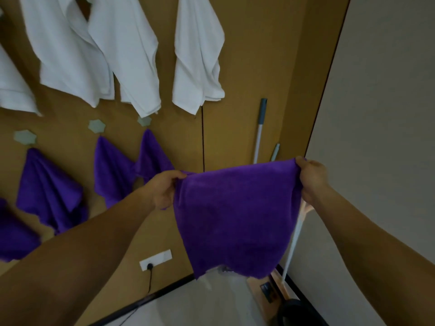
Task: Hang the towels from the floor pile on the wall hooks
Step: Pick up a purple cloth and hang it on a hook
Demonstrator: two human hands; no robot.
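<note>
A purple towel hangs spread out between my hands in front of the brown wall. My left hand pinches its upper left corner and my right hand grips its upper right corner. On the wall to the left, several purple towels hang from a lower row of pale star-shaped hooks. Above them several white towels hang from a higher row whose hooks are out of view. The floor pile is not in view.
A mop handle and a second stick lean in the corner by the grey side wall. A wall socket with a black cable sits low on the wall. A dark round object lies on the floor at bottom right.
</note>
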